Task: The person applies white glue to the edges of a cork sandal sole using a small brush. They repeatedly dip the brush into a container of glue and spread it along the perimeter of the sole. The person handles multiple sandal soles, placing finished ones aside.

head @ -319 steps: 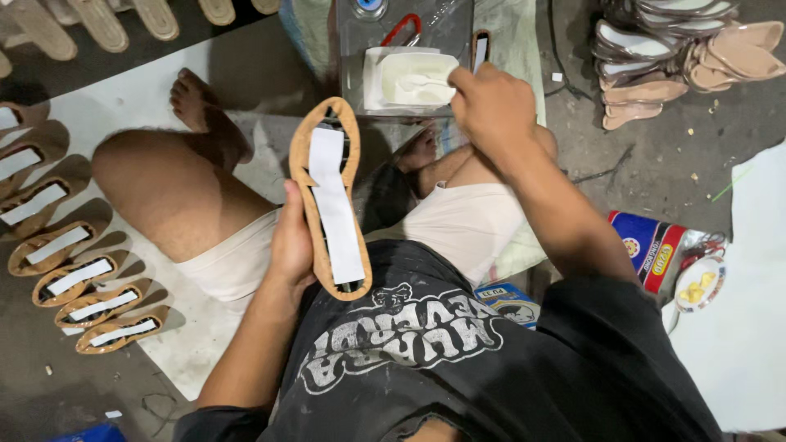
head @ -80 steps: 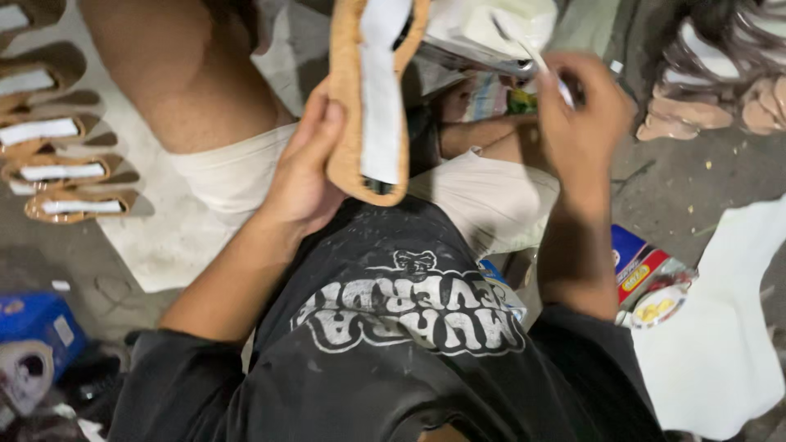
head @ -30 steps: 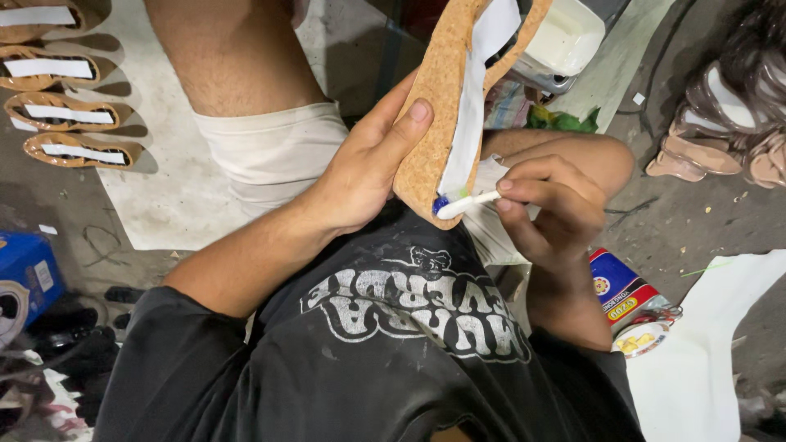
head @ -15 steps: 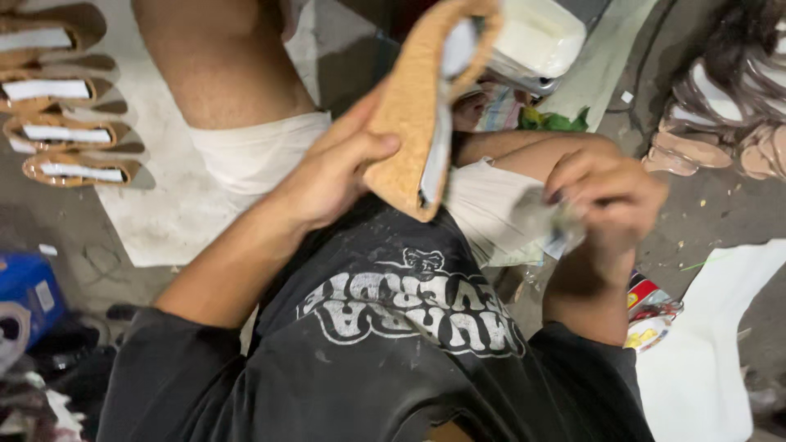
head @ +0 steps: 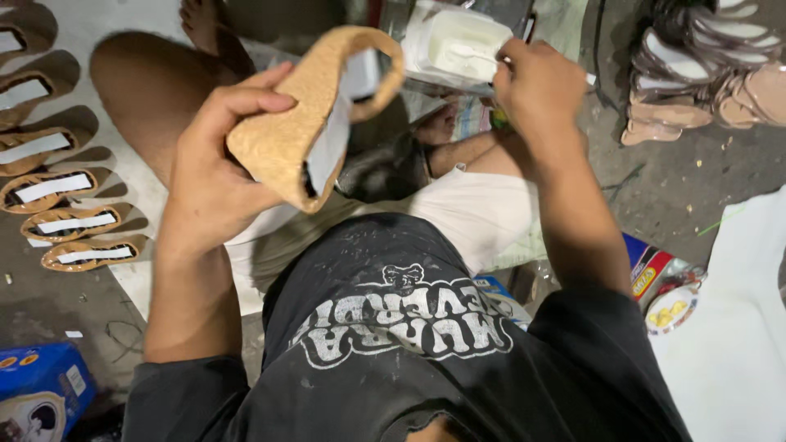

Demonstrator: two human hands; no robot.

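Above the person's lap, the left hand [head: 217,176] grips a tan cork-textured shoe sole with a white strip down its middle [head: 307,123], fingers curled over its upper edge and thumb beneath, so the sole stands tilted with its toe end raised. Further forward, the right hand [head: 536,82] is closed around a thin tool whose shape is blurred, held at the rim of a white rectangular tub of pale paste [head: 458,45] that stands on the floor beyond the knees. Along the left edge, a row of matching brown soles with white strips [head: 61,188] lies on a pale sheet. At upper right sits a heap of finished sandals [head: 704,74]. A blue cardboard box [head: 41,393] rests at lower left.
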